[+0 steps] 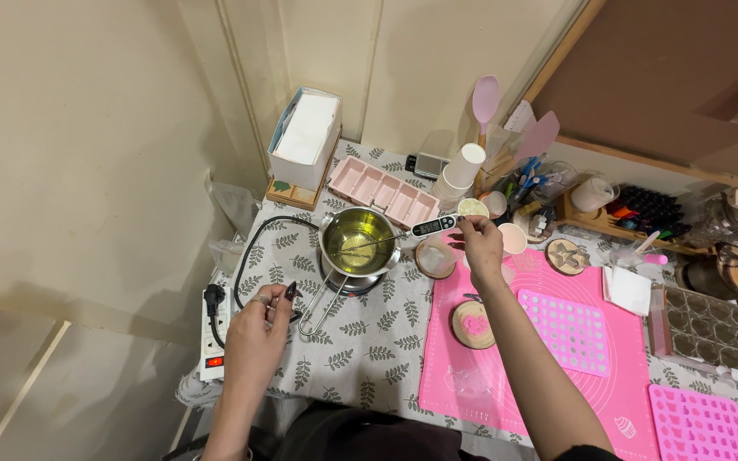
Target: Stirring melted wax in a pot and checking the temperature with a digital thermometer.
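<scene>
- Presently I record the right hand (480,243) raised over the far edge of the pink mat (557,376), fingers pinched shut on the display end of a black probe thermometer (431,226).
- From that hand the thermometer's thin metal stem runs left and its tip dips into the yellow liquid inside the small steel pot (359,241).
- I note the pot sits on a small round burner (352,283), left of the mat, on the leaf-patterned tablecloth (369,350).
- The pot's wire handle (313,312) points toward the near side, ending just beside the left hand.
- The left hand (258,329) rests near the table's left edge, fingers curled around a black cord (245,256); whether it grips or merely touches the cord I cannot tell.
- Just left of that hand lies a white power strip (213,341) with a black plug in it.
- A round wooden disc (472,324) with a pink shape lies on the mat beneath the right forearm.
- A pink dotted mould (570,329) lies to the disc's right.
- Beyond the pot stand a pink tray mould (382,192) and a stack of white cups (461,175).
</scene>
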